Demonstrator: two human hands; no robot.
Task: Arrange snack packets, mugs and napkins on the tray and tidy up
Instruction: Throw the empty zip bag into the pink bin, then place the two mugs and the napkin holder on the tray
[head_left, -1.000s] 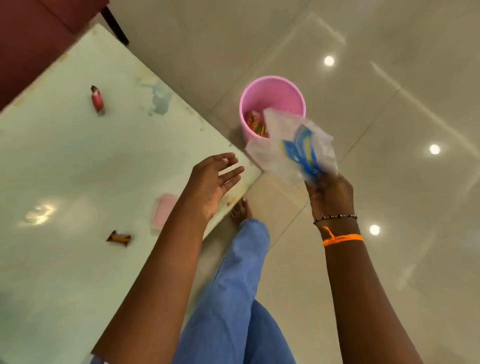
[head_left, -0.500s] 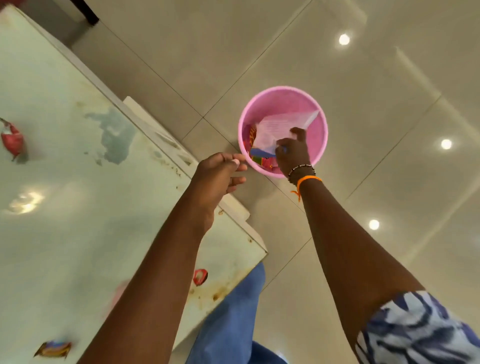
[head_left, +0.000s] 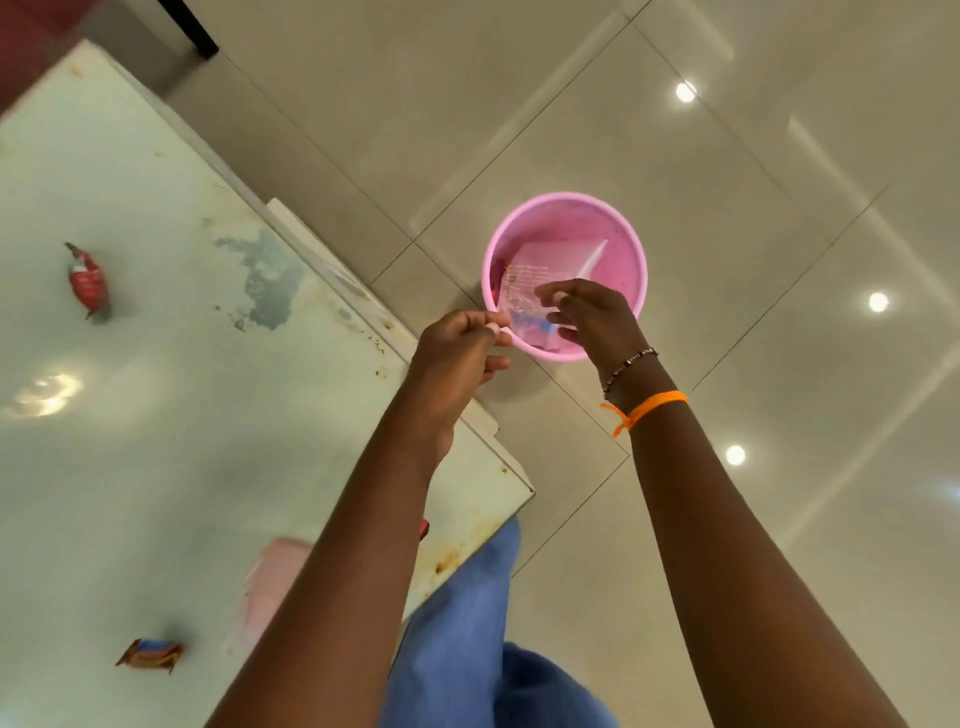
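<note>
Over the pink bin (head_left: 631, 249), both hands hang close together: right hand (head_left: 592, 317) has fingers loosely spread, nothing clamped, just above a clear plastic wrapper (head_left: 540, 275) lying inside the bin; left hand (head_left: 457, 358) has thumb & fingertips pinched together, but can't tell if anything is in the pinch. Wrapper looks v. light, thin, crinkly, slippery, so prob. best taken by a corner or edge w/ a fingertip pinch, no squeeze needed. Same for the 2 small snack packets on the table (head_left: 171, 374): a red one (head_left: 87, 280) far left, a brown/orange one (head_left: 150, 656) near edge, both light & soft, grab mid-body or by the twisted end. Count: 1 bin, 1 clear wrapper plus some coloured scraps under it (no. unclear), 2 packets, 1 pink napkin-like thing (head_left: 272, 582), blurred, partly behind the left arm. No tray or mugs in view.
</note>
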